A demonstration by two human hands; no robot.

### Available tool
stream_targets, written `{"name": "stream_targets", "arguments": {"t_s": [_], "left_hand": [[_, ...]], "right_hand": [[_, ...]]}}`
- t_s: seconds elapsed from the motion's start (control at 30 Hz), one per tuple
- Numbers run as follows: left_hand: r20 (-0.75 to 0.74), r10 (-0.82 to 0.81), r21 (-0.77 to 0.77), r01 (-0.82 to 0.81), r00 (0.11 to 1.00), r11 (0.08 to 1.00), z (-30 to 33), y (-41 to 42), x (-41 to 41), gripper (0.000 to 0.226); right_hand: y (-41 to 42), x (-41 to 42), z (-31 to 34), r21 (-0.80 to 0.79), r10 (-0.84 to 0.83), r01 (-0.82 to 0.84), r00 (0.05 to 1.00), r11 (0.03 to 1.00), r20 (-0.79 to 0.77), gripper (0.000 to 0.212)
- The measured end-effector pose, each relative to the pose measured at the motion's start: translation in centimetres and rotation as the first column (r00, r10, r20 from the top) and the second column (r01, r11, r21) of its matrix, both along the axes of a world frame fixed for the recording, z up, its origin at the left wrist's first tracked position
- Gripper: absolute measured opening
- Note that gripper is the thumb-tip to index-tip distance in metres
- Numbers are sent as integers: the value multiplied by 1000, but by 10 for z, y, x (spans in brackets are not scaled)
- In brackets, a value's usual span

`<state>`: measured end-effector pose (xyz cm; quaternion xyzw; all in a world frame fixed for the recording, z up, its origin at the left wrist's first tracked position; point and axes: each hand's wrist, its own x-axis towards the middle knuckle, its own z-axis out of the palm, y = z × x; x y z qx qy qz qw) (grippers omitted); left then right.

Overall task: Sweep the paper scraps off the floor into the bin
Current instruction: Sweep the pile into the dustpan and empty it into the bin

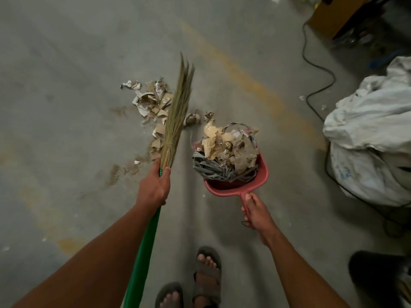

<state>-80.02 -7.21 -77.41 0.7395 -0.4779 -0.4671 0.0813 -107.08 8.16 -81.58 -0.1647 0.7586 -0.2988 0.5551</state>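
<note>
Broom and loaded dustpan over concrete floor (66, 85).

My left hand (153, 187) grips the broom (175, 121) where bristles meet the green handle; its bristles lie over the paper scraps (151, 103) mid-floor. My right hand (255, 212) grips the red dustpan (235, 183), heaped with scraps, near white sacks (373, 134) at the floor's right edge.

Vantage: one head-worn wide-angle camera, looking forward and steeply down along both forearms.
Nearest: sandalled feet (206, 276) at the bottom edge, directly beneath the lens.
Middle: left hand (153, 185) and right hand (255, 212), close in.
Farthest: concrete floor (66, 63) ahead; white sacks (373, 130) at the right edge.
Overlap: none, single view.
</note>
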Motion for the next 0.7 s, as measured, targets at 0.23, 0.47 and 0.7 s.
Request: {"name": "stream_targets", "arguments": {"t_s": [0.23, 0.47, 0.7], "left_hand": [[26, -157, 33, 156, 987, 987, 15, 66, -8, 57], [23, -288, 55, 287, 957, 956, 47, 151, -13, 59], [5, -380, 69, 379, 925, 923, 50, 233, -38, 59]], "right_hand": [[74, 3, 23, -5, -159, 159, 987, 987, 7, 20], [168, 27, 53, -17, -249, 249, 968, 968, 36, 22], [272, 6, 73, -10, -340, 341, 939, 940, 44, 21]]}}
